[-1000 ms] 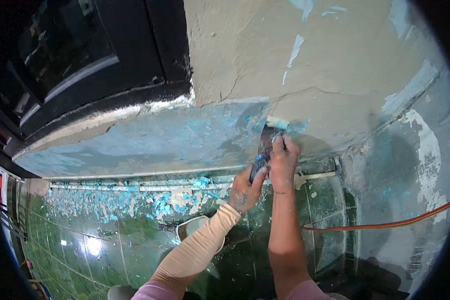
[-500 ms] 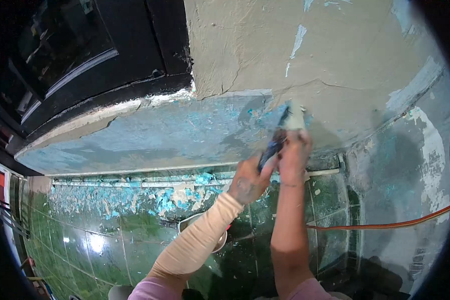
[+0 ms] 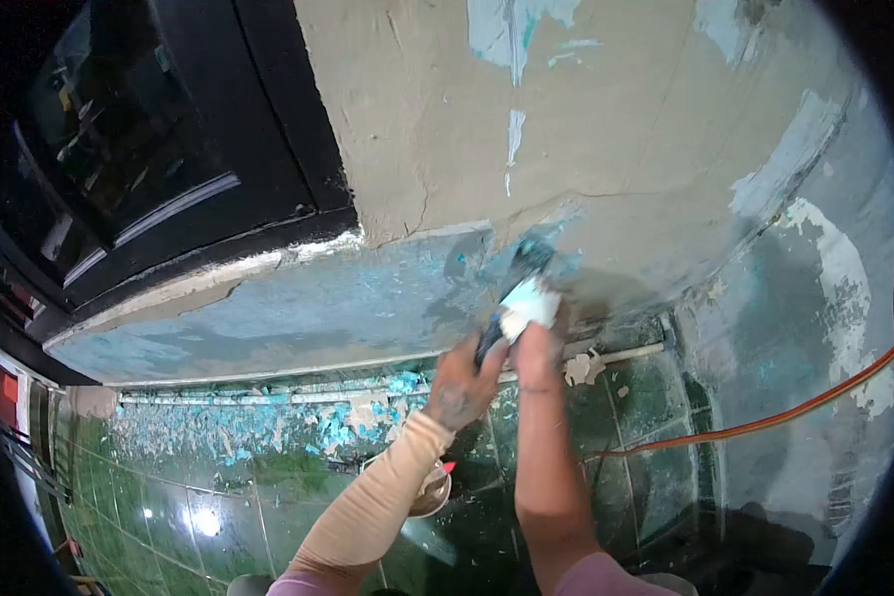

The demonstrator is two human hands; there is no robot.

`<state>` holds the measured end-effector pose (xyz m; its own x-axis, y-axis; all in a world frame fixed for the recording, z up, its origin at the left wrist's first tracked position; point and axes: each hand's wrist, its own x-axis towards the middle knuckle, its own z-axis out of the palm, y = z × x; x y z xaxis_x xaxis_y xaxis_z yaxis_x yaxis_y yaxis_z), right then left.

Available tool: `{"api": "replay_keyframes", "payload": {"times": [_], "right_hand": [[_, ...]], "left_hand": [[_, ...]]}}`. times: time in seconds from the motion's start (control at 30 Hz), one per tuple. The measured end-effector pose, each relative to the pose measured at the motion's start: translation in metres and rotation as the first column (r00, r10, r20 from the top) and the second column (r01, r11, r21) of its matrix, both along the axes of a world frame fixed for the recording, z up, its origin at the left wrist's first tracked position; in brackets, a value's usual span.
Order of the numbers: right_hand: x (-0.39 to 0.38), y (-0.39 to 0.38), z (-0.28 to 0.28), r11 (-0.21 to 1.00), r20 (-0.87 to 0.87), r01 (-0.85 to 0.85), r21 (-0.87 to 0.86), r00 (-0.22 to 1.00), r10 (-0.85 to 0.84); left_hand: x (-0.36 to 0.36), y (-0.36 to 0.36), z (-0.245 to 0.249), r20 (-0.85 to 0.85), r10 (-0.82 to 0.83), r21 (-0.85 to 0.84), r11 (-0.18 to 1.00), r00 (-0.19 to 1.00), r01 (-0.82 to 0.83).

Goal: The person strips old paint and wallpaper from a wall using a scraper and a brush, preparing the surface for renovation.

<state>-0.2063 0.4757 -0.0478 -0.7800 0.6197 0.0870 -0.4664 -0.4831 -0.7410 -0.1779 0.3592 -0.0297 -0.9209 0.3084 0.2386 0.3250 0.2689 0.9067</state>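
My left hand (image 3: 460,385), with a pale sleeve on its forearm, is wrapped around the dark handle of a scraper (image 3: 490,338). The scraper's upper end is blurred against the wall's bare blue-grey patch. Right beside it, my right hand (image 3: 541,358) is closed at a whitish piece of peeled paint (image 3: 531,301), its fingers smeared by motion and partly hidden. Beige paint (image 3: 626,129) covers the wall above, with a crack along the patch's edge. A loose beige paint flake (image 3: 583,369) shows by the right wrist, near the pipe.
A black-framed window (image 3: 199,219) stands at the left. White pipes (image 3: 298,397) run along the wall's base, above green floor tiles (image 3: 248,492) strewn with turquoise and beige flakes. A small tub (image 3: 432,497) sits below my left forearm. An orange hose (image 3: 755,422) crosses at the right.
The view has shifted, so the wall appears lower and further left. Both hands and the whitish paint piece have come down slightly along the wall. A beige flake now shows beside the right wrist.
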Motion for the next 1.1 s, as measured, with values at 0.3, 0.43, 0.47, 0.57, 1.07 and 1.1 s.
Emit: {"api": "replay_keyframes", "payload": {"times": [0.3, 0.43, 0.47, 0.57, 1.07, 1.1], "right_hand": [[0.006, -0.024, -0.015, 0.94, 0.136, -0.106, 0.323, 0.989, 0.065], [0.005, -0.019, -0.016, 0.918, 0.183, -0.113, 0.379, 0.982, 0.045], [0.007, -0.016, -0.013, 0.909, 0.203, -0.142, 0.392, 0.977, 0.065], [0.002, -0.013, -0.014, 0.911, 0.127, -0.032, 0.41, 0.992, -0.022], [-0.003, 0.005, 0.01, 0.746, 0.193, 0.008, 0.666, 0.964, -0.183], [-0.003, 0.009, 0.011, 0.738, 0.195, 0.003, 0.674, 0.964, -0.181]], "left_hand": [[0.015, -0.024, -0.052, 0.221, 0.053, 0.033, 0.998, 0.974, -0.061], [0.019, -0.015, -0.058, 0.193, 0.067, 0.052, 0.996, 0.979, -0.078], [0.017, -0.012, -0.06, 0.246, 0.039, 0.093, 0.994, 0.969, -0.064], [0.016, -0.002, -0.063, 0.21, 0.04, 0.186, 0.979, 0.977, -0.08], [0.028, 0.021, -0.038, 0.364, -0.049, 0.402, 0.909, 0.93, -0.109], [0.027, 0.024, -0.035, 0.368, -0.058, 0.435, 0.893, 0.928, -0.116]]}}
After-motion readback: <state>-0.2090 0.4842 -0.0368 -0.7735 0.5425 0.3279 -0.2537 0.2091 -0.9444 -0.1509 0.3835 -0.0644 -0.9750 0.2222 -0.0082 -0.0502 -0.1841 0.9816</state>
